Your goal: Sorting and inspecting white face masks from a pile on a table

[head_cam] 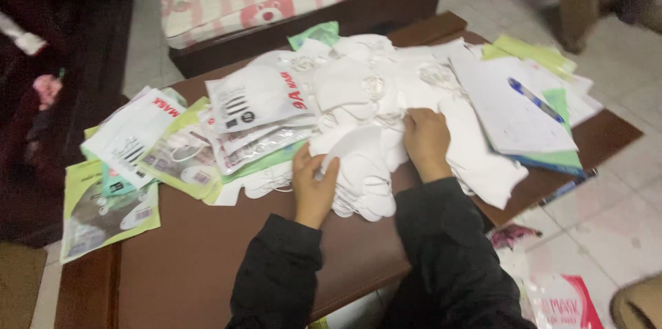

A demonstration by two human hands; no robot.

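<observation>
Hands in black sleeves work on a heap of white face masks (372, 105) in the middle of a brown table (200, 253). The left hand (314, 184) closes its fingers on one white mask (358, 163) at the near edge of the heap. The right hand (426, 139) lies flat on the heap, fingers loose, gripping nothing. Mask packets (252, 105) lie to the left, a notepad (510, 108) with a blue pen (534, 99) to the right.

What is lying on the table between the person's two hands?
In the head view, loose white face masks fill the stretch between the left hand and the right hand; both hands rest on that heap, and no bare table shows between them.
</observation>
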